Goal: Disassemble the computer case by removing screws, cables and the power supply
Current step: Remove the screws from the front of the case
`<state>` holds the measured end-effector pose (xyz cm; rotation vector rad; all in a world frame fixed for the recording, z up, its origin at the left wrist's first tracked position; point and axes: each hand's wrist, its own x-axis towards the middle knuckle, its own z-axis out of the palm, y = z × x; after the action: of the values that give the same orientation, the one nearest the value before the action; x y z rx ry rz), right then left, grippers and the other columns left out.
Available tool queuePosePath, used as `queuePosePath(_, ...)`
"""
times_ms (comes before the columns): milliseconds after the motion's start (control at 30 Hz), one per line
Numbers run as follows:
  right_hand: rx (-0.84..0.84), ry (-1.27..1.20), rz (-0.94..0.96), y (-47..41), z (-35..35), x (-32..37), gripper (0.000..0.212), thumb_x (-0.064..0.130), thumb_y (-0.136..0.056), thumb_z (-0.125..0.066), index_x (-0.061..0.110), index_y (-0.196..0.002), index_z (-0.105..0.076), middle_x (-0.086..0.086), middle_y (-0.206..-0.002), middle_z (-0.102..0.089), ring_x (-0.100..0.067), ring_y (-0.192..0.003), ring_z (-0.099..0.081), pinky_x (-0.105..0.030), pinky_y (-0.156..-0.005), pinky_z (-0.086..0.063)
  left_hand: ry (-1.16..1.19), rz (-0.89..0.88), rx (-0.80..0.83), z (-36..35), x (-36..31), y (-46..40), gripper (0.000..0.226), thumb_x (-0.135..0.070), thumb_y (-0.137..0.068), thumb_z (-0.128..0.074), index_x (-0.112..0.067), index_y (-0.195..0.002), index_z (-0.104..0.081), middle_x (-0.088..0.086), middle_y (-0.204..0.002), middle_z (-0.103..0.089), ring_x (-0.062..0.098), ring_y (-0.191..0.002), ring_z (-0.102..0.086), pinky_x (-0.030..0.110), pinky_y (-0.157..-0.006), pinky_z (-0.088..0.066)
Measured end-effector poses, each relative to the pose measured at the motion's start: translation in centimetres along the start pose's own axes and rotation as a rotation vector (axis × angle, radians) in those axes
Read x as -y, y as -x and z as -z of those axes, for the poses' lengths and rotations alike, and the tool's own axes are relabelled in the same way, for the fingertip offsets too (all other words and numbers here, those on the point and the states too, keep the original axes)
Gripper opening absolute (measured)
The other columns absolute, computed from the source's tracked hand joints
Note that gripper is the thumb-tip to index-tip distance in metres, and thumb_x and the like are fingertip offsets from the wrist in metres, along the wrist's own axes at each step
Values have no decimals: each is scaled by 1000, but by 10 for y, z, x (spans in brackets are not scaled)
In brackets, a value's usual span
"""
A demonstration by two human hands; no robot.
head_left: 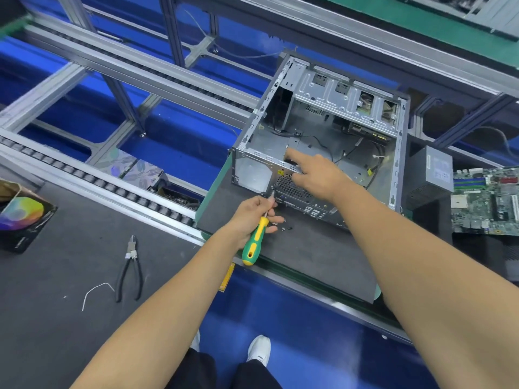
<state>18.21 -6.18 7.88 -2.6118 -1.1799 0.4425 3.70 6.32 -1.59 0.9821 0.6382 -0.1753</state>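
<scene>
Lying open on its side on a dark mat at the bench edge: the computer case, mostly gutted, loose black cables trailing across its floor. Sitting just beyond its far right corner: a grey power supply, seemingly already out, and a green motherboard beside that. Reaching into the case over the rear panel: the right hand, fingers extended and holding nothing, fingertips apparently resting on the panel's top edge. Gripping a green and yellow screwdriver at the case's rear lower corner: the left hand, fingers curled round the handle top; tip hidden behind the fingers. Probably working out a rear-panel screw, so bracing the panel firmly, keeping the shaft square to the screw head and pressing in while turning. Resting on the mat just beside the handle: a few small screws. Showing print too blurred for reading: the power supply's label.
</scene>
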Motion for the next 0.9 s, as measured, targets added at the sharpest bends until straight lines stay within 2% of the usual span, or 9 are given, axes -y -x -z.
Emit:
queuePosePath(133,-2,0,-6,1,0,0,29,23,-87,-53,32,-111,-40,-6,-63,-50,-26,-59,-49,-34,-52,-33,-339,-116,-179,-11,1,4,28,-36,-106,-53,-10,-97,-57,5,-74,-68,18,-65,-73,35,-57,-58)
queuePosePath(233,-6,-3,-10,2,0,1,27,22,-87,-52,32,-109,-41,-5,-63,-50,-25,-57,-47,-34,-51,-34,-797,-255,-420,-25,10,6,28,-41,-108,-43,-17,-95,-53,-2,-80,-71,22,-72,-68,38,-66,-50)
queuePosePath(300,-2,-5,-9,2,0,1,26,21,-87,-52,33,-107,-40,-4,-61,-48,-24,-55,-45,-34,-52,-34,-895,-331,-459,-28,15,3,24,-39,-109,-41,-18,-99,-47,1,-89,-66,25,-77,-60,40,-66,-44)
queuePosePath(400,3,-4,-17,2,0,1,28,21,-87,-52,34,-108,-40,-4,-61,-48,-25,-55,-46,-33,-51,-34,-702,-346,-386,-25,16,-5,24,-36,-107,-51,-15,-97,-43,7,-82,-60,25,-69,-55,39,-61,-43)
queuePosePath(467,1,-4,-22,2,1,1,28,21,-88,-52,33,-110,-40,-5,-62,-49,-25,-57,-47,-34,-52,-34,-463,-319,-294,-23,16,-5,28,-34,-105,-57,-14,-89,-46,7,-71,-54,21,-54,-51,31,-48,-41)
queuePosePath(533,6,1,-21,1,2,3,29,22,-88,-53,33,-112,-41,-6,-65,-51,-25,-58,-48,-34,-52,-34,-217,-215,-212,-18,13,-7,31,-34,-102,-62,-14,-83,-49,5,-68,-53,14,-47,-50,25,-41,-38)
queuePosePath(633,8,2,-26,3,4,3,30,21,-89,-53,31,-114,-41,-5,-66,-50,-26,-59,-49,-33,-52,-32,38,-18,-68,-9,4,-10,27,-33,-100,-66,-14,-84,-56,1,-62,-52,9,-49,-51,23,-42,-45)
queuePosePath(733,3,3,-21,3,4,4,32,21,-89,-53,30,-118,-42,-4,-64,-49,-24,-59,-49,-32,-51,-30,108,64,2,-4,-3,-13,22,-29,-103,-60,-8,-95,-59,0,-59,-50,7,-48,-49,20,-44,-48)
queuePosePath(900,3,-10,-10,2,3,3,32,22,-88,-52,31,-117,-42,-2,-62,-47,-23,-58,-47,-34,-53,-31,-8,115,-2,2,-11,-11,26,-34,-104,-57,-11,-98,-68,-3,-63,-57,8,-61,-69,23,-55,-58)
